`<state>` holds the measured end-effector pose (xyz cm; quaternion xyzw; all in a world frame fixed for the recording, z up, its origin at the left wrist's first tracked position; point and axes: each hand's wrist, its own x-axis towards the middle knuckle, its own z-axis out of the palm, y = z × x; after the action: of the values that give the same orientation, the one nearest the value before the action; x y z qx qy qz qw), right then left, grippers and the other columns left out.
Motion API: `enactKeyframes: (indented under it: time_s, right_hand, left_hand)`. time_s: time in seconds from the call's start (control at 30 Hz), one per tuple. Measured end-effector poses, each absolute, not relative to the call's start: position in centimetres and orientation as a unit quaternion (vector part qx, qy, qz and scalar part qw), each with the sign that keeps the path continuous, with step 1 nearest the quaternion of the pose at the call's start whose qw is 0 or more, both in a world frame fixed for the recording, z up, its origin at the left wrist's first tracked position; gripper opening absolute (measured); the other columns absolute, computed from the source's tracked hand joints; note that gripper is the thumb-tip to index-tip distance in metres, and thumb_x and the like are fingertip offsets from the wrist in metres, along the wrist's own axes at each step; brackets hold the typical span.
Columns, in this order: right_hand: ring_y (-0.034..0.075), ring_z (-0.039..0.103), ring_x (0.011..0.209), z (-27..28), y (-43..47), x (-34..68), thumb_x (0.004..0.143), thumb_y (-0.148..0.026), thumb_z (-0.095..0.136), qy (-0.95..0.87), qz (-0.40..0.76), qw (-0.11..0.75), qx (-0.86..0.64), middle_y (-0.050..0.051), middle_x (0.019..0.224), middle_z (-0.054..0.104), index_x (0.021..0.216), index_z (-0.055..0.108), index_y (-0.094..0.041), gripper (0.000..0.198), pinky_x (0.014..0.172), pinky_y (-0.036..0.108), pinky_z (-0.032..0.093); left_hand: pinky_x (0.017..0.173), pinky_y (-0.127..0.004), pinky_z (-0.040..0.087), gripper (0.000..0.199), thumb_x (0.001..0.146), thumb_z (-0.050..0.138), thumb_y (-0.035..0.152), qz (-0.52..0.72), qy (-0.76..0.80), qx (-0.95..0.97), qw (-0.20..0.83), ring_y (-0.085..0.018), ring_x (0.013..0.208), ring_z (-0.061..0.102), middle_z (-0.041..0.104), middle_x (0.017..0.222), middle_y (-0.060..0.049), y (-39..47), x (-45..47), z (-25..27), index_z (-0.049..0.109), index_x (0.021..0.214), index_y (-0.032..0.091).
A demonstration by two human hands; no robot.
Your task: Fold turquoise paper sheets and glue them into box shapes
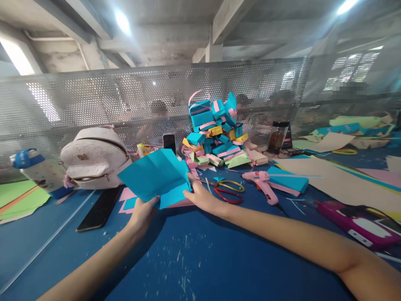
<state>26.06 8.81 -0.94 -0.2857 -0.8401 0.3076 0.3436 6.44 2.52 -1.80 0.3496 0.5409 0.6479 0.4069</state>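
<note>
A sheet of blue paper [156,175] with fold creases is held up over the table between my two hands. My left hand [143,213] pinches its lower edge, thumb on the near face. At the sheet's right edge my right hand [200,194] grips it, with the fingers partly hidden behind the paper. Just right of that hand lie scissors [228,193] with one red and one yellow handle. A pink glue gun [265,186] rests farther right beside a flat blue paper piece [288,180]. Pink paper [127,196] shows under and left of the blue sheet.
Behind the hands rises a pile of small folded paper boxes [216,133]. A pale backpack [95,159], a bottle [39,171] and a black phone [99,209] stand or lie left. Large paper sheets [338,177] and a magenta case [360,225] lie right. A perforated metal screen [125,96] closes the back.
</note>
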Motion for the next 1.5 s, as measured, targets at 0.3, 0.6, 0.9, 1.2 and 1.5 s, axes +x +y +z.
enactKeyframes:
  time_s: [0.3, 0.6, 0.9, 1.2, 1.5]
  right_hand:
    - [0.018, 0.048, 0.122, 1.6, 5.6, 27.0, 0.098, -0.018, 0.047, -0.886, -0.261, 0.383, -0.025, 0.003, 0.129, 0.059, 0.119, 0.056, -0.022, 0.024, 0.105, 0.036, 0.033]
    - [0.022, 0.057, 0.085, 1.6, 4.8, 26.4, 0.095, -0.009, 0.044, -0.917, -0.287, 0.230, -0.152, 0.009, 0.094, 0.066, 0.108, 0.062, -0.011, 0.022, 0.068, 0.035, 0.039]
    - [0.023, 0.054, 0.089, 2.4, 5.7, 26.9, 0.097, -0.012, 0.042, -0.918, -0.273, 0.230, -0.171, 0.008, 0.095, 0.065, 0.121, 0.058, -0.012, 0.029, 0.072, 0.036, 0.037]
    - [0.019, 0.058, 0.096, 2.7, 8.3, 27.6, 0.088, 0.001, 0.049, -0.947, -0.038, 0.283, -0.147, 0.002, 0.104, 0.067, 0.110, 0.068, -0.024, 0.039, 0.080, 0.033, 0.039]
    - [0.021, 0.064, 0.095, 1.2, 9.2, 26.6, 0.081, -0.028, 0.072, -0.893, 0.271, 0.335, -0.128, 0.006, 0.100, 0.070, 0.098, 0.070, -0.018, 0.020, 0.081, 0.030, 0.048]
  left_hand:
    - [0.065, -0.030, 0.054, 0.033, 0.060, 0.078, 0.024, 0.636, 0.532, 0.366, 0.423, -0.021, 0.070, 0.067, 0.073, 0.084, -0.005, 2.0, 6.8, -2.1, 0.068, 0.090, 0.015]
    - [0.069, -0.027, 0.049, 0.031, 0.068, 0.078, 0.023, 0.598, 0.498, 0.468, 0.419, -0.018, 0.080, 0.062, 0.071, 0.096, -0.007, 0.8, 8.9, -0.6, 0.069, 0.096, 0.014]
    - [0.081, -0.040, 0.054, 0.031, 0.093, 0.058, 0.032, 0.574, 0.449, 0.477, 0.490, -0.020, 0.097, 0.063, 0.060, 0.117, -0.008, 1.7, 7.3, -1.8, 0.057, 0.119, 0.016]
    - [0.086, -0.039, 0.054, 0.045, 0.075, 0.072, 0.054, 0.593, 0.394, 0.480, 0.513, -0.024, 0.097, 0.066, 0.070, 0.106, -0.009, 2.5, 6.6, -0.2, 0.068, 0.103, 0.018]
    - [0.083, -0.027, 0.054, 0.025, 0.073, 0.080, 0.029, 0.595, 0.434, 0.485, 0.472, -0.014, 0.090, 0.063, 0.064, 0.095, -0.001, 1.2, 8.3, -1.1, 0.064, 0.090, 0.019]
